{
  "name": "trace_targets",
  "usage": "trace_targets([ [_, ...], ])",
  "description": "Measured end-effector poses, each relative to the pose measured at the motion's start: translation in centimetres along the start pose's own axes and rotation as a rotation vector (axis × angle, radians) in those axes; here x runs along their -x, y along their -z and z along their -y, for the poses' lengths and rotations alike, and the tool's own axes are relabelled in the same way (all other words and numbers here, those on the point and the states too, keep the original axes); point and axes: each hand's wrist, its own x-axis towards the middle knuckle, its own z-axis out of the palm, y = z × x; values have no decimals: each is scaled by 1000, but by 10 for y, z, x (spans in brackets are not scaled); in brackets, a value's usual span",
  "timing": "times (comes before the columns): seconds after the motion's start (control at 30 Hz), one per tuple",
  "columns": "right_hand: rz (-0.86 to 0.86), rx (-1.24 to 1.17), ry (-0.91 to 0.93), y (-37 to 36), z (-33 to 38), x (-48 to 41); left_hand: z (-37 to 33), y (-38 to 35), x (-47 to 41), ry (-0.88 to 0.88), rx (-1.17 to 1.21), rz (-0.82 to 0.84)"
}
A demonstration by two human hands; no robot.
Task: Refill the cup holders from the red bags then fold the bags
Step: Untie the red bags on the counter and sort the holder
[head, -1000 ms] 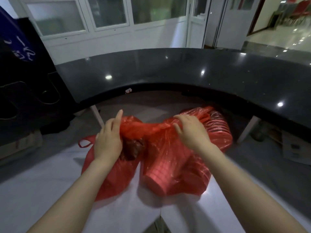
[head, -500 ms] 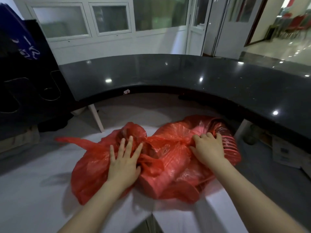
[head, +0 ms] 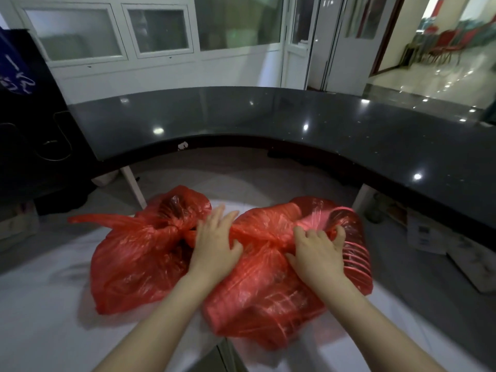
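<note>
Left hand has slid inward, toward the knot on the red bags.
Its fingers lie spread, flat on plastic; right hand fingers curl, gripping the film, forearms low over the white bench where the bags lie. A hard tug could tear it, spilling the cups.

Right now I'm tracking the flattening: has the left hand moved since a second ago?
Yes. The left hand shifted right, away from the white leg under the black counter, and now presses flat where the two red bags meet.
</note>
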Motion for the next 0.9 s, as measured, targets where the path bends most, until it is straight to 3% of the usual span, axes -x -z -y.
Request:
trace_targets([
  [0.07,-11,-85,107,0,3,0,-18,-14,11,-2,76,64],
  [0.2,-37,-193,250,5,4,0,-21,-38,28,58,-78,214],
  [0.4,-153,-552,79,18,-4,-6,-15,-36,26,96,74,101],
  [0.53,-290,-535,-26,27,-27,-15,-4,-19,18,178,157,-45],
  [0.73,-363,-523,-301,41,-50,-24,11,11,0,405,277,-229],
  [0.8,-475,-510,-250,46,-43,-19,4,17,3,319,222,-223],
  [0.9,-544,-562,83,51,-26,-11,-20,19,8,-44,164,-173],
])
